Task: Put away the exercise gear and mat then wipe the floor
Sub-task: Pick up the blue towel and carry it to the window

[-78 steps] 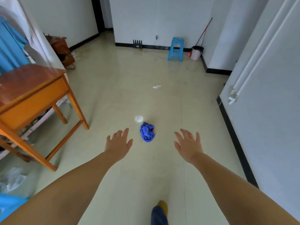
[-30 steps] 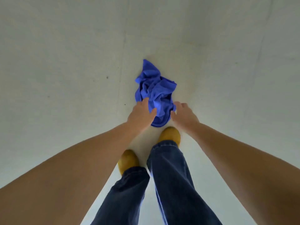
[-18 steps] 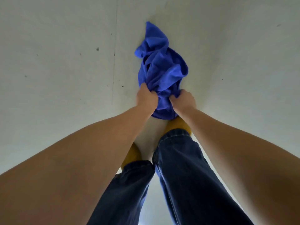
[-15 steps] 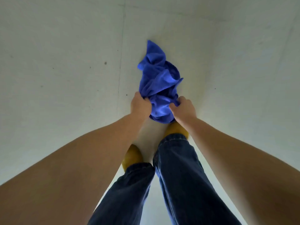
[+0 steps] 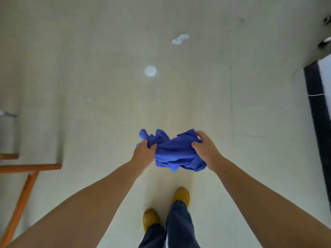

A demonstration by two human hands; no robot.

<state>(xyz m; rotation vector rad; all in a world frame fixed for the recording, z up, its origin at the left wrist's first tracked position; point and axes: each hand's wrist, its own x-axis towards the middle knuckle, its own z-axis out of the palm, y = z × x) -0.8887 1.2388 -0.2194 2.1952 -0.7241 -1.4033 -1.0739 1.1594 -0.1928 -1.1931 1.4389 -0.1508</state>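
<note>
A pale, glossy tiled floor fills the view. Above it, the left hand grips one bunched end of a blue cloth, fingers curled round the fabric, and the right hand pinches the other end between thumb and fingers. The cloth hangs crumpled between them, seemingly clear of the floor. Below stand two yellow shoes under dark jeans. Farther ahead lie a small white disc and a crumpled white scrap. Orange wooden table legs stand at the left; a black skirting board runs along the right.
</note>
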